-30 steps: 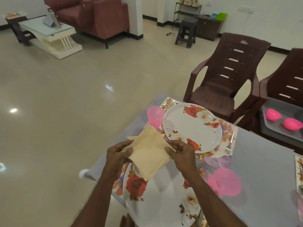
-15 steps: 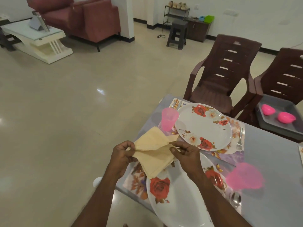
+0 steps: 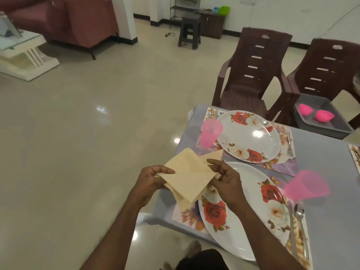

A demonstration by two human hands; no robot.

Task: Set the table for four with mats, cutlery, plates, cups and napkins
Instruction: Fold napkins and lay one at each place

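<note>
The right hand (image 3: 224, 179) has been drawing one napkin (image 3: 213, 155) away from the napkin stack (image 3: 187, 178). Both hands are pinching, the left hand (image 3: 151, 179) gripping the stack over the tabletop's (image 3: 321, 152) left edge.

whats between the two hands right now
A stack of beige napkins, seen in the head view: the left hand and right hand each pinch an edge.

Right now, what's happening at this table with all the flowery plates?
A person is laying the grey table for a meal. Both hands, left hand and right hand, hold a small stack of beige folded paper napkins above the table's near corner. Two places already have floral mats, white rose-patterned plates, translucent pink plastic cups and cutlery. No napkin is laid yet at either place.
</note>
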